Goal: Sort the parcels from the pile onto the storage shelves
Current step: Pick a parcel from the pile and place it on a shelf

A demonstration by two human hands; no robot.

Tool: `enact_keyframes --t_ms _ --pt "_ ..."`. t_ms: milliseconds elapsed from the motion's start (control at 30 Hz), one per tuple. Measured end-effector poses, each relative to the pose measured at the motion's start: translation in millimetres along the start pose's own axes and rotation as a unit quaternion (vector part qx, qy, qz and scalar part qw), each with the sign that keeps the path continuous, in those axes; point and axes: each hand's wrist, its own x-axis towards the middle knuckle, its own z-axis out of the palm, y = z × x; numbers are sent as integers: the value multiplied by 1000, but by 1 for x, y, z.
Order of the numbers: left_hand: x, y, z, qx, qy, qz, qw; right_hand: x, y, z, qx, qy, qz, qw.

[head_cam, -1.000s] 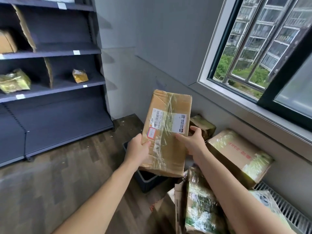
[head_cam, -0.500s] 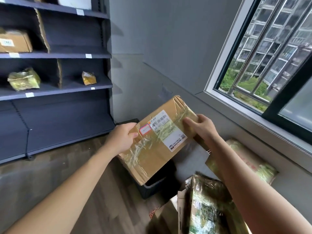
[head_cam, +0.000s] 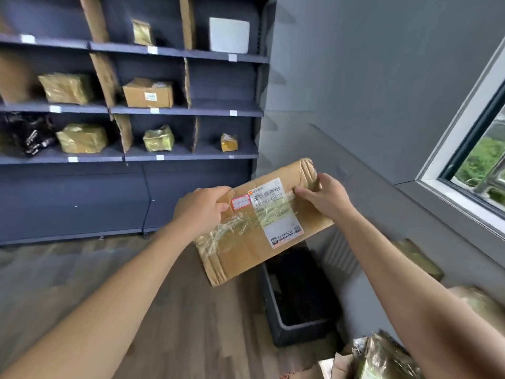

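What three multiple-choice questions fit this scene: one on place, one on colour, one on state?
1. Where on the storage shelves is the white parcel? A lowest stocked shelf, left; B highest shelf in view, right; C middle shelf, centre.
2. What colour borders the small sticker on the held cardboard box? A red; B blue; C green.
3. How is that box held? A resting on a shelf; B by one hand; C by both hands.
1 B: it stands in the top right bay. 2 A: a red frame rings it. 3 C: the left hand and right hand each grip an end.
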Motion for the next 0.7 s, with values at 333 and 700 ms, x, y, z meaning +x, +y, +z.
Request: enact_keyframes --t_ms 333,700 --pt "-39 -30 -44 61 113 -52 990 12 -66 33 80 -28 -111 990" --pt "-16 -129 -54 -333 232 -325 854 32 -147 79 126 -12 -104 986"
